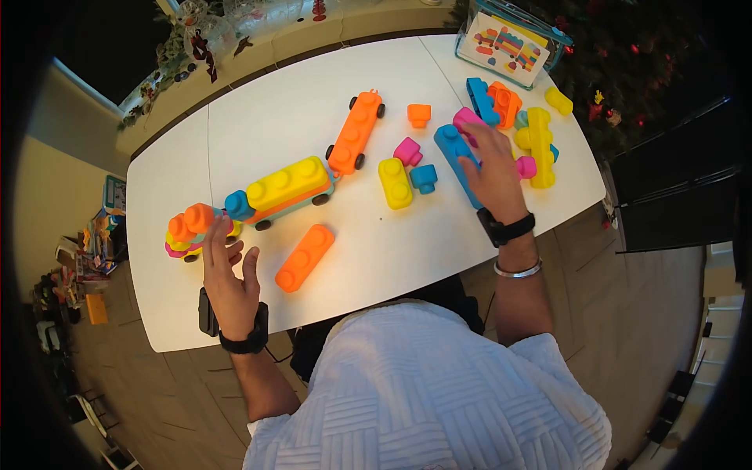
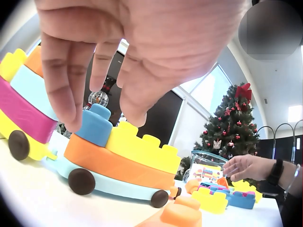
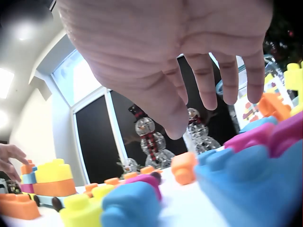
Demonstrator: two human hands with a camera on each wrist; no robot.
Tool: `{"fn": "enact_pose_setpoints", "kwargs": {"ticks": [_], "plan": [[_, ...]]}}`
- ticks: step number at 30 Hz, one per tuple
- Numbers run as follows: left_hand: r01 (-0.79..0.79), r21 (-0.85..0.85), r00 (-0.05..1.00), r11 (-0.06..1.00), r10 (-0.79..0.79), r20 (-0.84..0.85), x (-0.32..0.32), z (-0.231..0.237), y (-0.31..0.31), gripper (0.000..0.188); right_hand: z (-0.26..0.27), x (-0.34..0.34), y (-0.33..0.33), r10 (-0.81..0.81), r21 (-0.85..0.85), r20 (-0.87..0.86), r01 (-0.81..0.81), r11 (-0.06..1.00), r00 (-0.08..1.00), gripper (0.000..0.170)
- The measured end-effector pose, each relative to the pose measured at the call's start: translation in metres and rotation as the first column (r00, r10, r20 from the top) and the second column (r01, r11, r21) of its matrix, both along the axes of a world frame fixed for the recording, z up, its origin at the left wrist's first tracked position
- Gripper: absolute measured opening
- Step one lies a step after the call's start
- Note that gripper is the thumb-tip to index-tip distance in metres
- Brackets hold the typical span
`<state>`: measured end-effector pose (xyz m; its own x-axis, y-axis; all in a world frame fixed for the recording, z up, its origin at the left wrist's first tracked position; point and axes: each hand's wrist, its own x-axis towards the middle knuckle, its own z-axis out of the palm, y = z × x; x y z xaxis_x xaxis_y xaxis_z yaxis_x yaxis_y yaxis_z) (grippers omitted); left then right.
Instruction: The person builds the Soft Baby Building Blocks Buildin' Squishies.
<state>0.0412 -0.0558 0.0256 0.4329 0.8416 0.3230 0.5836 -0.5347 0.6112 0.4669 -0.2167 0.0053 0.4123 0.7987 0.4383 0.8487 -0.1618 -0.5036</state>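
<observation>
My left hand point(image 1: 229, 294) is at the left of the table with loosely bent fingers, holding nothing. Its fingertips overlap the small blue block point(image 2: 94, 125) on a toy train wagon in the left wrist view. That wagon also carries a long yellow block point(image 1: 287, 183) over an orange layer; orange blocks point(image 1: 193, 222) top the wagon at the left end. My right hand point(image 1: 497, 168) hovers with spread fingers over a long blue block point(image 1: 453, 153) and a magenta block point(image 1: 468, 117). Between its thumb and fingers there is a gap in the right wrist view.
An orange wheeled wagon point(image 1: 356, 133) joins the train's far end. A long orange block point(image 1: 305, 258) lies near the front edge. Yellow point(image 1: 395, 184), pink point(image 1: 408, 151) and blue point(image 1: 424, 178) blocks lie mid-table. A yellow block point(image 1: 540, 147) lies at right; a clear bag point(image 1: 505, 47) stands behind.
</observation>
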Motion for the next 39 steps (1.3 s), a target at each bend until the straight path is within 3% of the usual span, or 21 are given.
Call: {"fn": "enact_pose_setpoints", "kwargs": {"ticks": [2, 9, 16, 21, 25, 31, 33, 35, 37, 39], "plan": [[0.034, 0.022, 0.999, 0.999, -0.034, 0.030, 0.004, 0.002, -0.001, 0.063, -0.004, 0.018, -0.018, -0.181, -0.109, 0.131, 0.196, 0.975, 0.975, 0.058], [0.077, 0.045, 0.997, 0.996, -0.077, 0.012, 0.011, 0.004, -0.003, 0.058, -0.007, 0.040, -0.060, -0.298, -0.371, 0.105, 0.315, 0.873, 0.949, 0.060], [0.096, 0.038, 0.995, 0.995, -0.095, -0.024, 0.013, 0.011, -0.004, 0.058, -0.024, 0.029, -0.063, -0.309, -0.302, 0.293, 0.394, 0.868, 0.905, 0.066], [0.126, 0.044, 0.992, 0.991, -0.125, -0.023, 0.016, 0.016, -0.008, 0.060, -0.029, 0.038, -0.056, -0.343, -0.280, 0.345, 0.445, 0.850, 0.873, 0.050], [0.105, 0.049, 0.994, 0.993, -0.104, -0.021, 0.010, 0.020, -0.008, 0.057, -0.013, 0.037, -0.060, -0.365, -0.267, 0.246, 0.425, 0.865, 0.898, 0.041], [0.130, 0.078, 0.991, 0.988, -0.130, -0.014, 0.013, 0.030, -0.011, 0.053, 0.016, 0.016, -0.055, -0.373, -0.013, 0.200, 0.384, 0.923, 0.906, 0.034], [0.152, 0.093, 0.988, 0.984, -0.151, -0.011, 0.021, 0.035, -0.017, 0.051, 0.030, -0.004, -0.046, -0.237, 0.152, 0.057, 0.226, 0.962, 0.970, 0.033], [0.239, 0.129, 0.971, 0.962, -0.239, -0.018, 0.030, 0.037, -0.021, 0.049, 0.038, -0.025, -0.035, -0.160, 0.155, 0.073, 0.147, 0.977, 0.984, 0.032], [0.268, 0.158, 0.963, 0.950, -0.267, -0.031, 0.039, 0.035, -0.024, 0.050, 0.040, -0.053, -0.023, 0.040, 0.168, 0.122, -0.060, 0.984, 0.992, 0.031], [0.383, 0.159, 0.923, 0.910, -0.381, -0.046, 0.053, 0.038, -0.032, 0.053, 0.036, -0.083, -0.014, 0.178, 0.175, 0.009, -0.177, 0.969, 0.984, 0.028]]}}
